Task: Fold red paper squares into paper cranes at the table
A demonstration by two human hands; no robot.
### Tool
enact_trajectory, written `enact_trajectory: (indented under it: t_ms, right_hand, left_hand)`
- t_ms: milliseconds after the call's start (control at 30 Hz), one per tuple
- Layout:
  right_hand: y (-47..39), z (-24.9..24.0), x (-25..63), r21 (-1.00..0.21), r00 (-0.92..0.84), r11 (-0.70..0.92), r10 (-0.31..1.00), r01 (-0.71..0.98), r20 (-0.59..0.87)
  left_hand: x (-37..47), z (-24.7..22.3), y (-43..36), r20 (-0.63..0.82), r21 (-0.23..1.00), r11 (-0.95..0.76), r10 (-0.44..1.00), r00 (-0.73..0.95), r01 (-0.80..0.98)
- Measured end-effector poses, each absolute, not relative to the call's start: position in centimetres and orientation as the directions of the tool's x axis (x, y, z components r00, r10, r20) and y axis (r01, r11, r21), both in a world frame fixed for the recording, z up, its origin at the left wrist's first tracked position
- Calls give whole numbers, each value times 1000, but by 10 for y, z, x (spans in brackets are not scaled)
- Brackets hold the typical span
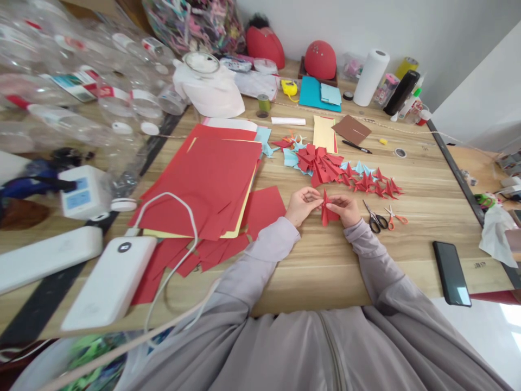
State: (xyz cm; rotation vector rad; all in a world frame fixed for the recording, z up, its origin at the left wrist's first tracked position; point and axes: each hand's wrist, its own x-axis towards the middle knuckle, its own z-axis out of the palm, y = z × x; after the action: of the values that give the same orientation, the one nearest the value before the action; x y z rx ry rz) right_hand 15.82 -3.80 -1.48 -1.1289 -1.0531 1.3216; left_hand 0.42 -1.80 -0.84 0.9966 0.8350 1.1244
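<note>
Fingertips of both hands pinch a small folded red paper figure (326,210) — left hand (301,205) closed on its left edge, right hand (345,209) closed on its right, holding it upright just above the wooden table (423,190), likely to steady a crease. The piece is pointed and narrow. Beyond lie a heap of finished red and blue paper cranes (337,171); two pairs of scissors (382,218) rest just right.

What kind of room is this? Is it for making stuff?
Probably a craft table for paper folding. Sheets of red paper lie stacked, folded paper shapes sit in a row, and scissors rest beside the hands.
</note>
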Motion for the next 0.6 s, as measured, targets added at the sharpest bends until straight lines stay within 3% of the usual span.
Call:
enact_trajectory:
  t_ms: [333, 600]
  right_hand:
    - [-37, -12, 158, -967, -136, -161, 981, -196, -136]
    - [-39, -11, 158, -980, -136, -139, 983, -144, -119]
  left_hand:
    - [3, -7, -19, -39, 950, 124, 958, 284, -288]
    - [2, -10, -19, -37, 954, 124, 952, 305, -272]
